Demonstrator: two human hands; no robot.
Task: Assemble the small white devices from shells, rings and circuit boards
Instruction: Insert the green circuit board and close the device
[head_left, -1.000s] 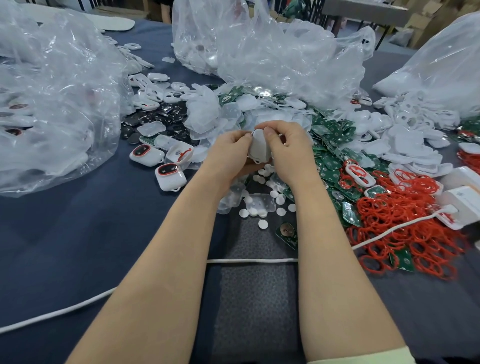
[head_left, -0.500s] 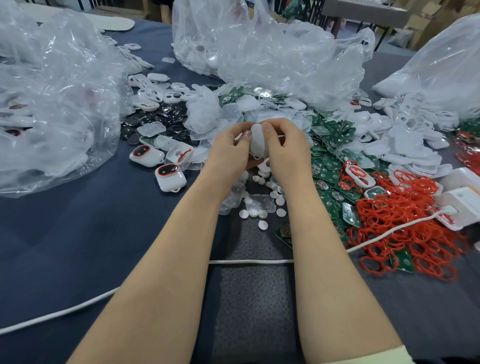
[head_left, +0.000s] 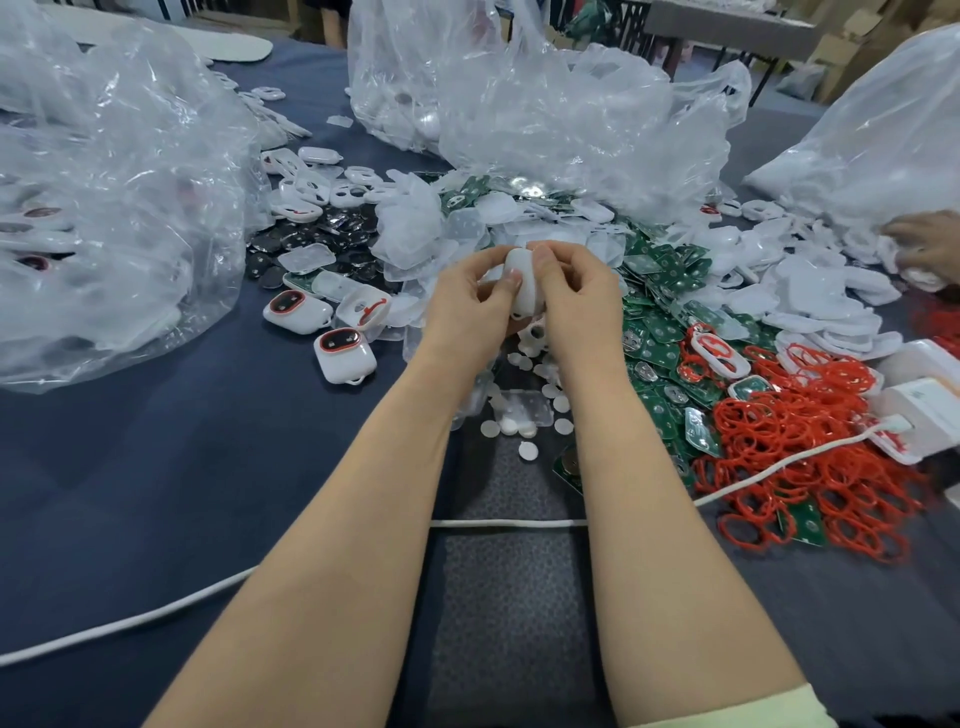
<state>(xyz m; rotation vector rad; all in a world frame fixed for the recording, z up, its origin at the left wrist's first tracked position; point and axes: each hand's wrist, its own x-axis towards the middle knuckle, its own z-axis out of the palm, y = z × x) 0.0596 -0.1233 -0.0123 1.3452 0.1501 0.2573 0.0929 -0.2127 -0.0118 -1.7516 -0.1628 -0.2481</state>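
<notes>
My left hand and my right hand meet above the middle of the table and together grip a small white device shell, thumbs pressing on its upper face. Its underside is hidden by my fingers. Two finished white devices with red-rimmed dark windows lie to the left. Green circuit boards are heaped to the right, with red rings piled beyond them. White shells cover the far right.
Large clear plastic bags stand at the left, back centre and right. Small white discs lie below my hands. A white cable crosses the dark table. Another person's hand reaches in at the right edge.
Both hands have lifted the shell slightly up and away from me, and the thumbs have shifted on it. Another person's hand has come into view at the right edge.
</notes>
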